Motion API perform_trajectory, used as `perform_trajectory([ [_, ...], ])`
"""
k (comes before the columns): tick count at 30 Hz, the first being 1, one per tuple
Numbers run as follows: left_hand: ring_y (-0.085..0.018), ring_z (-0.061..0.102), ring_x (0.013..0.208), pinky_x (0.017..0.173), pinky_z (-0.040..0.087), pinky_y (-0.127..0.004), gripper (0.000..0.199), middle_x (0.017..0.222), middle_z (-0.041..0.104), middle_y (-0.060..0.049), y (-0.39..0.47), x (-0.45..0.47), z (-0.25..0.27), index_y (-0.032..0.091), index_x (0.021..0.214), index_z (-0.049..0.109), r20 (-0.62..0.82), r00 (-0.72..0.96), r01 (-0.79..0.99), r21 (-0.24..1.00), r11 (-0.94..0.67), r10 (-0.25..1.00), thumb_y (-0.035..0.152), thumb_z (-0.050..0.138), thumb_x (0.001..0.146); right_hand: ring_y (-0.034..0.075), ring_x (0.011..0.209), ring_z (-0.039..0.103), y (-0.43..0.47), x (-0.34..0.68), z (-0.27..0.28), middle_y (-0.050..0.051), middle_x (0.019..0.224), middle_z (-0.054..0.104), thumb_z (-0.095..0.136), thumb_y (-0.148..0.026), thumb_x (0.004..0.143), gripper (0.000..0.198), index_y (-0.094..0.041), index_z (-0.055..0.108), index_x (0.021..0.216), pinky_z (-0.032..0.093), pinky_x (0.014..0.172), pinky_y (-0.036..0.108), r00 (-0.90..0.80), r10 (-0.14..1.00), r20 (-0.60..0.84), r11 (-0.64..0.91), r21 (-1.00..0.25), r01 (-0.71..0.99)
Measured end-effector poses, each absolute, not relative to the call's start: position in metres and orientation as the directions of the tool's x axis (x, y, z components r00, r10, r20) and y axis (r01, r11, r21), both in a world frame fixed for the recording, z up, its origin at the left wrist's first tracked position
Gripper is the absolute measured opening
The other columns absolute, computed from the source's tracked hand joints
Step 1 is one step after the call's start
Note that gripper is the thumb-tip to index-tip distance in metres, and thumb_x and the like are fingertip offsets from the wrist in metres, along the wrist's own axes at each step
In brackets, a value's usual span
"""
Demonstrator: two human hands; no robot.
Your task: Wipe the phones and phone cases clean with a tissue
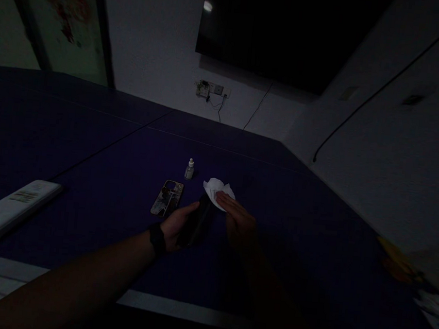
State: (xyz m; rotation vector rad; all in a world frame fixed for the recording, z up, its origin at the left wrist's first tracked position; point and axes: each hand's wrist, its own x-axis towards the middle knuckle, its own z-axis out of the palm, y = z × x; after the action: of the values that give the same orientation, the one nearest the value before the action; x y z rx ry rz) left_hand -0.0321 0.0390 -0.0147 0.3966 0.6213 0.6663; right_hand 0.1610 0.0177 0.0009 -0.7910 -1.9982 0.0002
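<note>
My left hand, with a dark watch at the wrist, is closed around a black phone tilted above the dark blue table. In my right hand is a white tissue, pinched under the fingers at the phone's upper end. Whether the tissue touches the screen is hard to tell in the dim light. Left of the phone lies a patterned phone case, flat on the table. A small dropper bottle with a white cap stands upright just beyond it.
A white power bank with a cable lies at the left of the blue table. Yellow and white items sit at the right edge. Behind are a wall socket strip, hanging cables and a large dark screen.
</note>
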Motion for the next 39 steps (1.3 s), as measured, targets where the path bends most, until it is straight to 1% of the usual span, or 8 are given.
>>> perform_trajectory([
  [5,-0.014,0.069,0.070,0.064,0.054,-0.022,0.031,0.085,0.074,-0.008,0.036,-0.030,-0.016,0.011,0.102,0.071,-0.330,0.629,-0.511,0.506,0.695,0.704,0.039,0.063,0.094,0.022,0.143,0.048,0.014,0.144,-0.005,0.008,0.143,0.062,0.039,-0.010,0.093,0.054,-0.022,0.057,0.143,0.044,0.118,0.048,-0.542,0.495,0.679,0.844,-0.226,0.487],
  [8,-0.014,0.070,0.070,0.067,0.054,-0.021,0.028,0.082,0.074,-0.009,0.036,-0.029,-0.016,0.011,0.094,0.071,-0.313,0.583,-0.565,0.507,0.651,0.750,0.036,0.058,0.096,0.020,0.141,0.050,0.013,0.144,-0.006,0.004,0.140,0.065,0.039,-0.010,0.092,0.054,-0.025,0.059,0.140,0.044,0.118,0.047,-0.618,0.461,0.636,0.882,-0.253,0.397],
  [15,-0.015,0.069,0.061,0.055,0.051,-0.023,0.032,0.079,0.074,-0.007,0.035,-0.029,-0.012,0.012,0.099,0.072,-0.376,0.594,-0.467,0.558,0.685,0.711,0.042,0.064,0.092,0.022,0.142,0.049,0.018,0.155,-0.005,0.007,0.142,0.063,0.040,-0.009,0.093,0.055,-0.026,0.058,0.142,0.046,0.116,0.048,-0.458,0.554,0.696,0.810,-0.324,0.488],
  [20,-0.015,0.070,0.066,0.062,0.053,-0.022,0.033,0.078,0.074,-0.010,0.033,-0.027,-0.010,0.011,0.091,0.071,-0.354,0.555,-0.537,0.538,0.650,0.753,0.038,0.055,0.097,0.021,0.138,0.053,0.013,0.149,-0.006,0.003,0.136,0.068,0.043,-0.011,0.092,0.051,-0.029,0.064,0.136,0.047,0.115,0.048,-0.598,0.490,0.634,0.870,-0.319,0.375],
  [26,-0.015,0.068,0.061,0.057,0.051,-0.023,0.032,0.078,0.075,-0.008,0.034,-0.028,-0.009,0.011,0.097,0.072,-0.363,0.565,-0.513,0.550,0.660,0.741,0.040,0.059,0.095,0.021,0.141,0.050,0.016,0.152,-0.007,0.005,0.140,0.065,0.039,-0.009,0.094,0.054,-0.027,0.059,0.142,0.044,0.118,0.049,-0.481,0.558,0.676,0.814,-0.334,0.474],
  [29,-0.015,0.070,0.066,0.061,0.052,-0.022,0.031,0.081,0.075,-0.010,0.034,-0.028,-0.011,0.011,0.095,0.072,-0.348,0.553,-0.536,0.547,0.643,0.757,0.039,0.059,0.095,0.021,0.144,0.046,0.015,0.148,-0.007,0.006,0.144,0.062,0.039,-0.011,0.095,0.053,-0.025,0.057,0.143,0.044,0.118,0.049,-0.539,0.538,0.648,0.837,-0.334,0.434],
  [32,-0.015,0.070,0.068,0.064,0.053,-0.022,0.028,0.083,0.075,-0.010,0.036,-0.027,-0.010,0.010,0.092,0.072,-0.341,0.531,-0.574,0.528,0.626,0.775,0.035,0.058,0.095,0.021,0.139,0.052,0.013,0.148,-0.006,0.004,0.136,0.068,0.040,-0.016,0.098,0.047,-0.027,0.063,0.137,0.045,0.117,0.048,-0.584,0.494,0.644,0.869,-0.355,0.344],
  [39,-0.015,0.070,0.071,0.069,0.055,-0.023,0.025,0.081,0.074,-0.008,0.039,-0.030,-0.011,0.012,0.091,0.071,-0.280,0.551,-0.605,0.515,0.607,0.786,0.033,0.058,0.095,0.020,0.143,0.048,0.006,0.141,0.000,0.007,0.141,0.064,0.040,-0.011,0.096,0.051,-0.025,0.057,0.142,0.044,0.117,0.047,-0.548,0.516,0.658,0.850,-0.315,0.422],
])
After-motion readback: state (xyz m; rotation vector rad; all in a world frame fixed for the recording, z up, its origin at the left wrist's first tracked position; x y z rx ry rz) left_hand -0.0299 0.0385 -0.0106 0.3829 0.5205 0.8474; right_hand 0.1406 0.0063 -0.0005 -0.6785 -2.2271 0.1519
